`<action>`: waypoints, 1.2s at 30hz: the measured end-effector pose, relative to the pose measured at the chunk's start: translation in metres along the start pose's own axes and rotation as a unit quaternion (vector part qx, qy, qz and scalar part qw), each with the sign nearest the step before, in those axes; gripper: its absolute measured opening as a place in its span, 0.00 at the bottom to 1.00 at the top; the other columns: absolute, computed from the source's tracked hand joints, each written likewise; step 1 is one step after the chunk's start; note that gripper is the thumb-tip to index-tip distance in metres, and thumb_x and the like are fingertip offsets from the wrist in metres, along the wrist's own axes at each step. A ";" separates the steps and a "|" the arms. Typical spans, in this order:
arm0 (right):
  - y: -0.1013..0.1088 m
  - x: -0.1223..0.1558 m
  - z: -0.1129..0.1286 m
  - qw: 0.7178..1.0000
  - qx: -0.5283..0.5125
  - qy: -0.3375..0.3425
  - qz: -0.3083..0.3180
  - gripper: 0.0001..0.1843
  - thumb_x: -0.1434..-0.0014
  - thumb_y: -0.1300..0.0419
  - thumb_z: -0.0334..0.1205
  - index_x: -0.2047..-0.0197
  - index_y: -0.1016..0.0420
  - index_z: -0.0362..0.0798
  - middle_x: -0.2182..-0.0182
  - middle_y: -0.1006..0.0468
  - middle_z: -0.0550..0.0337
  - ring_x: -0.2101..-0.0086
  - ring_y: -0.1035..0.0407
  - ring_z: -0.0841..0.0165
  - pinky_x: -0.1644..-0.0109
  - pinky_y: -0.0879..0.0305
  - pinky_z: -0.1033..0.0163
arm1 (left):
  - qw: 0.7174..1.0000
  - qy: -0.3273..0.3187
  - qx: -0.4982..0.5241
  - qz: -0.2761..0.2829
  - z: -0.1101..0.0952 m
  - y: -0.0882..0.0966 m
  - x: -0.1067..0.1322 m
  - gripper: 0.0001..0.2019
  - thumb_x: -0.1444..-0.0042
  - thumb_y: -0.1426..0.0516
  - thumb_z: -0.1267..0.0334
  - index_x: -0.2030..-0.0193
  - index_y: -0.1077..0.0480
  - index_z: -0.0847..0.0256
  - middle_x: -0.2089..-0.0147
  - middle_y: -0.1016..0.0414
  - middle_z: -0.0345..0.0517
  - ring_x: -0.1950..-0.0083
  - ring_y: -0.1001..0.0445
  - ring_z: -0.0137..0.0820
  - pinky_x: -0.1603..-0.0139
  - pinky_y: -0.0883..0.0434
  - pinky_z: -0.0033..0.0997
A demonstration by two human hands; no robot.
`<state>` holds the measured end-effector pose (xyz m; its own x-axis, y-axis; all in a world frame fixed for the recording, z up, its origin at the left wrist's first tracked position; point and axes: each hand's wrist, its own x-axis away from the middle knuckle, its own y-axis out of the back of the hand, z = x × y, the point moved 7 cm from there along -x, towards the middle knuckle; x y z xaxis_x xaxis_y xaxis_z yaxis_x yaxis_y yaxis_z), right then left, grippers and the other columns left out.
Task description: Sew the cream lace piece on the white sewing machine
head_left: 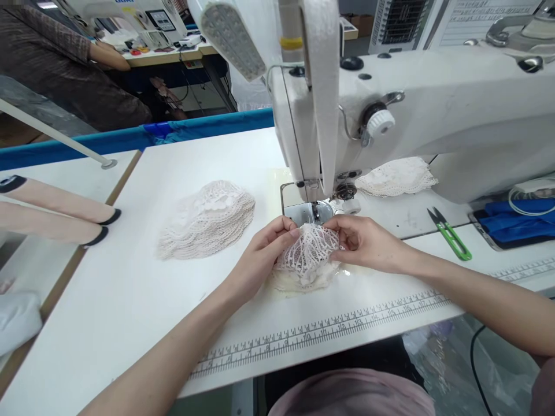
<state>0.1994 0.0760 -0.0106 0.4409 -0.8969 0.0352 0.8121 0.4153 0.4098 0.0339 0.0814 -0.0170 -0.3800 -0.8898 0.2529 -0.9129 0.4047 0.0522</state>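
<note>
A white lace piece (309, 254) lies under the needle area of a white sewing machine (416, 110), its far edge close to the presser foot (318, 212). My left hand (271, 245) pinches its left edge between thumb and fingers. On the opposite side, my right hand (359, 241) grips the lace's right edge, its fingertips bent round it. Below the piece, more cream fabric shows beneath the lace. To the left rests a stack of lace pieces (212, 219), and behind the needle lies another lace pile (396, 176), partly covered by the machine.
Green thread snips (451, 234) lie right of my right hand, beside a dark tray with blue cloth (520, 218). A printed ruler (321, 335) runs along the table's front edge. Two beige rolls (56, 214) stick out at left. Another person (65, 63) works behind a blue cloth-covered edge.
</note>
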 end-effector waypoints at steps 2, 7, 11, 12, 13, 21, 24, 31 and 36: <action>0.004 -0.001 -0.005 1.000 0.007 -0.007 0.007 0.21 0.50 0.34 0.32 0.51 0.28 0.47 0.65 0.25 0.61 0.73 0.35 0.74 0.72 0.37 0.68 | 1.000 0.005 0.006 -0.006 0.001 0.002 0.000 0.13 0.41 0.42 0.51 0.67 0.36 0.58 0.73 0.40 0.35 0.74 0.41 0.23 0.75 0.42 0.22; 0.014 -0.003 -0.008 1.000 -0.010 -0.009 -0.013 0.08 0.50 0.33 0.36 0.65 0.26 0.47 0.56 0.22 0.58 0.71 0.31 0.74 0.70 0.33 0.66 | 1.000 0.009 0.016 -0.003 -0.003 0.004 0.001 0.13 0.43 0.41 0.50 0.65 0.36 0.56 0.71 0.37 0.35 0.72 0.37 0.24 0.74 0.38 0.23; 0.013 -0.002 0.000 0.998 -0.037 0.009 -0.052 0.06 0.48 0.33 0.36 0.64 0.22 0.48 0.64 0.19 0.62 0.67 0.27 0.71 0.62 0.30 0.64 | 0.989 -0.050 -0.139 -0.005 -0.016 -0.003 0.001 0.19 0.54 0.34 0.55 0.55 0.31 0.54 0.55 0.27 0.42 0.55 0.28 0.34 0.60 0.30 0.31; 0.011 -0.002 0.002 0.997 -0.040 0.015 -0.057 0.07 0.47 0.33 0.35 0.62 0.21 0.49 0.66 0.19 0.63 0.66 0.26 0.71 0.62 0.29 0.64 | 0.982 -0.060 -0.177 -0.005 -0.017 -0.005 0.001 0.19 0.53 0.34 0.56 0.54 0.30 0.54 0.53 0.26 0.42 0.54 0.27 0.35 0.58 0.30 0.32; 0.009 -0.001 0.004 0.997 -0.043 0.018 -0.060 0.09 0.47 0.34 0.35 0.60 0.21 0.50 0.67 0.19 0.63 0.66 0.25 0.71 0.63 0.29 0.65 | 0.977 -0.066 -0.202 -0.002 -0.017 -0.008 0.001 0.17 0.51 0.35 0.57 0.54 0.29 0.55 0.55 0.25 0.42 0.55 0.27 0.35 0.58 0.31 0.32; 0.001 0.002 0.004 0.989 -0.129 0.007 -0.075 0.07 0.47 0.34 0.32 0.63 0.23 0.48 0.68 0.19 0.63 0.71 0.24 0.72 0.66 0.24 0.66 | 0.936 -0.192 -0.291 -0.045 -0.023 -0.015 0.010 0.06 0.39 0.48 0.67 0.62 0.30 0.58 0.65 0.25 0.38 0.66 0.28 0.27 0.66 0.33 0.27; 0.004 0.005 0.016 0.989 -0.059 0.082 -0.105 0.06 0.46 0.34 0.33 0.63 0.22 0.49 0.68 0.20 0.64 0.68 0.25 0.73 0.62 0.24 0.67 | 0.917 -0.250 -0.311 -0.030 -0.029 -0.023 0.015 0.03 0.41 0.46 0.69 0.61 0.33 0.59 0.65 0.27 0.39 0.67 0.30 0.26 0.67 0.33 0.26; -0.001 0.018 0.035 0.956 0.099 0.231 -0.150 0.10 0.41 0.43 0.26 0.60 0.25 0.49 0.66 0.21 0.63 0.68 0.27 0.75 0.65 0.27 0.70 | 0.810 -0.386 -0.431 -0.098 -0.035 -0.024 0.028 0.07 0.43 0.45 0.73 0.64 0.38 0.57 0.66 0.28 0.38 0.68 0.29 0.26 0.70 0.35 0.24; -0.005 0.021 0.035 0.945 0.138 0.258 -0.147 0.12 0.40 0.45 0.26 0.55 0.28 0.50 0.64 0.21 0.63 0.67 0.25 0.74 0.65 0.26 0.69 | 0.780 -0.407 -0.463 -0.104 -0.032 -0.021 0.030 0.08 0.44 0.47 0.74 0.63 0.36 0.55 0.71 0.28 0.38 0.72 0.31 0.27 0.72 0.37 0.26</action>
<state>0.1910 0.0500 0.0199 0.3974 -0.7440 -0.5372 0.8294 0.0407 0.5571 0.0465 0.0532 0.0202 -0.5507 -0.6426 -0.5327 -0.6121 -0.1230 0.7812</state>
